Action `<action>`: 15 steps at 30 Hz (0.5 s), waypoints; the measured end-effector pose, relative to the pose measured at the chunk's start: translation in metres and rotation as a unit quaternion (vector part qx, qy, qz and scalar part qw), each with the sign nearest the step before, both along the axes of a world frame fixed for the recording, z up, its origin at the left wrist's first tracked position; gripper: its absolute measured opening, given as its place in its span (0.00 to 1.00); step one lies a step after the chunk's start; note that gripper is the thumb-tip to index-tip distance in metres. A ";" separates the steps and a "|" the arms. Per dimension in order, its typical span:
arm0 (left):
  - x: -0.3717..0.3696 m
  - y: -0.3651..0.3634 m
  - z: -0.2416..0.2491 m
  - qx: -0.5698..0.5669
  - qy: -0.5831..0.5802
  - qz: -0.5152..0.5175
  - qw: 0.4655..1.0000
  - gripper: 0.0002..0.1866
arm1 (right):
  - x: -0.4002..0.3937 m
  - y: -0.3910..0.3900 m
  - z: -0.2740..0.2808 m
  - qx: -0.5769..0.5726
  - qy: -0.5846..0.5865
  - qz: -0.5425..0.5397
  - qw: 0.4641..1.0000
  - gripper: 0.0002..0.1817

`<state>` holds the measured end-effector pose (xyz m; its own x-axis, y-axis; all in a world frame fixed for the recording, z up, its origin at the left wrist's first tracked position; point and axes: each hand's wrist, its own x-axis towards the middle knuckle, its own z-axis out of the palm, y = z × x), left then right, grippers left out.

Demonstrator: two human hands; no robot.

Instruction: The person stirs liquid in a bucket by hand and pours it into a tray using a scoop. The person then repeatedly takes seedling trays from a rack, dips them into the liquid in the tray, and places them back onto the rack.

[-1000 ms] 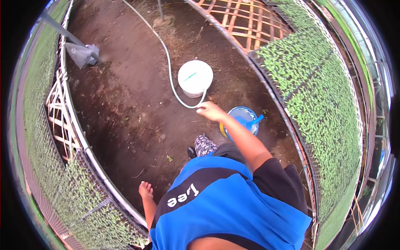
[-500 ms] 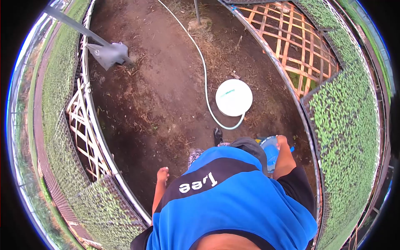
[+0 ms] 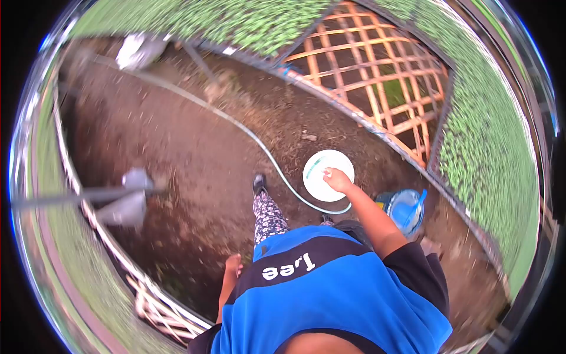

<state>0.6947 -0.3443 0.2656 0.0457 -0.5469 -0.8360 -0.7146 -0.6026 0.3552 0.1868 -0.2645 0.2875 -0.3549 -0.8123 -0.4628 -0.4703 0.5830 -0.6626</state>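
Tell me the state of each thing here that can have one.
Lidded white bucket: closed, upright.
Hose: uncoiled, curving over the ground to the white bucket.
Blue bucket: open-topped, contents unclear.
Blue dipper: in the blue bucket, handle over its rim.
Seedlings: green, leafy.
Right hand: fingers bent, at the white bucket's top; grip unclear.
Left hand: lowered, fingers blurred.

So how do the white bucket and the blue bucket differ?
The white bucket has a pale top with green marking; the blue bucket holds a blue dipper. The right hand is over the white bucket, not the blue bucket. Both look round and stand on soil.
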 end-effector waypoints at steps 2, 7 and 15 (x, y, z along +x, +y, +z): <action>0.009 -0.073 0.004 0.024 -0.013 -0.150 0.988 0.11 | 0.009 0.017 0.005 0.045 0.028 -0.065 0.996 0.20; -0.018 -0.304 0.050 -0.061 0.098 -0.099 0.988 0.07 | 0.017 0.078 -0.002 0.040 0.057 -0.241 0.968 0.20; -0.220 -0.448 0.106 -0.117 -0.032 -0.247 0.961 0.19 | 0.119 0.205 0.181 -0.164 0.055 -0.772 0.611 0.19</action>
<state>0.4744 -0.7927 0.3711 -0.2214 -0.6873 -0.6918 -0.9179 -0.0928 0.3859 0.3061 -0.0596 0.4685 -0.8301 0.4882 -0.2695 0.4212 0.2320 -0.8768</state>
